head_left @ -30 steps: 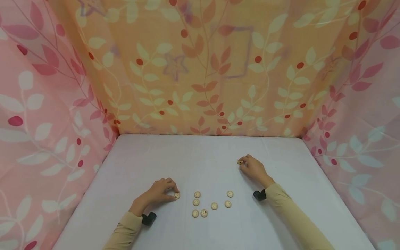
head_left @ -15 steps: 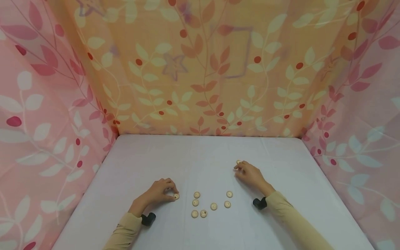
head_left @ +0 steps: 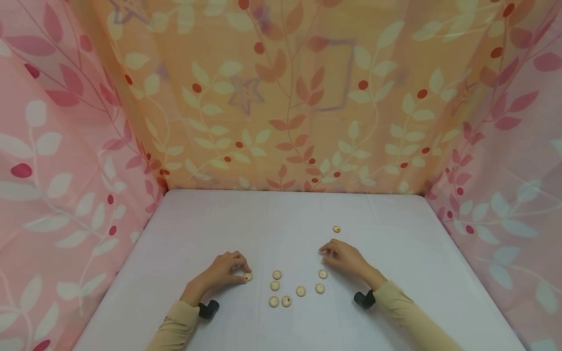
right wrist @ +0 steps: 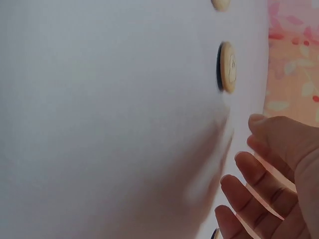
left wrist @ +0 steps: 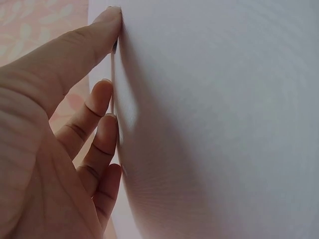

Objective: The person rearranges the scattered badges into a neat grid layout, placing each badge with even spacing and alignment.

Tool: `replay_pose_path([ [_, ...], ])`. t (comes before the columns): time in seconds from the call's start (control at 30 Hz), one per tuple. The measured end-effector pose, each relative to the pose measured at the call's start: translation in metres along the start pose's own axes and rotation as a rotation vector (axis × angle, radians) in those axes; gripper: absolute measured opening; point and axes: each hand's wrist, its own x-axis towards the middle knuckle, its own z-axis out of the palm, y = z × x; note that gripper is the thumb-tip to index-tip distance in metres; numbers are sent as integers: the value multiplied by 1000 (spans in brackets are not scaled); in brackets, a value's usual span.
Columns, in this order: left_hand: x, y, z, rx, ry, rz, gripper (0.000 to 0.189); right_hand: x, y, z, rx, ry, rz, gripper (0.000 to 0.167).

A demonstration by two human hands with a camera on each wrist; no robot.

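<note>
I am looking into a curtained booth [head_left: 281, 117] around a white, flat-topped table [head_left: 219, 214].
An orange-yellow fabric hanging [head_left: 391, 122] printed with pale leaves and red dots is closing off the far side, while a pink leaf-printed left curtain [head_left: 57, 161] and a pink leaf-printed right curtain [head_left: 522, 165] are flanking the tabletop; small black wrist-worn devices [head_left: 209, 309] are suggesting a recording setup, but whether a home, lab or workshop is lying beyond the cloth, I am not managing to tell.
</note>
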Motion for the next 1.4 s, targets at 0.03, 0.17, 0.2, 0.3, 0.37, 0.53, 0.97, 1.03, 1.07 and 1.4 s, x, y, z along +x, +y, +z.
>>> replay_pose_path([
  [0.03,0,0,0,-2,1,1,18,-2,-1,1,14,-11,-11,22],
  [0.17,-1,0,1,-5,20,8,18,-8,-7,2,55,-48,-60,22],
  [0.2,-1,0,1,-4,27,12,18,-9,-9,2,54,-61,-67,22],
  [0.3,-1,0,1,10,47,28,19,-14,-13,2,67,-98,-79,22],
  [0.37,-1,-1,2,11,46,22,19,-16,-16,1,75,-116,-91,22],
  [0.53,0,-2,2,-3,11,-17,18,-22,-18,2,86,-126,-118,21],
  [0.97,0,-5,4,-14,2,-19,18,-27,-19,4,16,-145,-127,22],
  [1.03,-1,-5,4,-18,3,-20,18,-27,-19,4,8,-145,-123,21],
  [1.07,-1,-5,4,-17,3,-20,18,-27,-19,5,4,-144,-123,21],
  [1.4,0,-6,3,-20,-8,-29,18,-27,-19,5,-42,-123,-150,19],
])
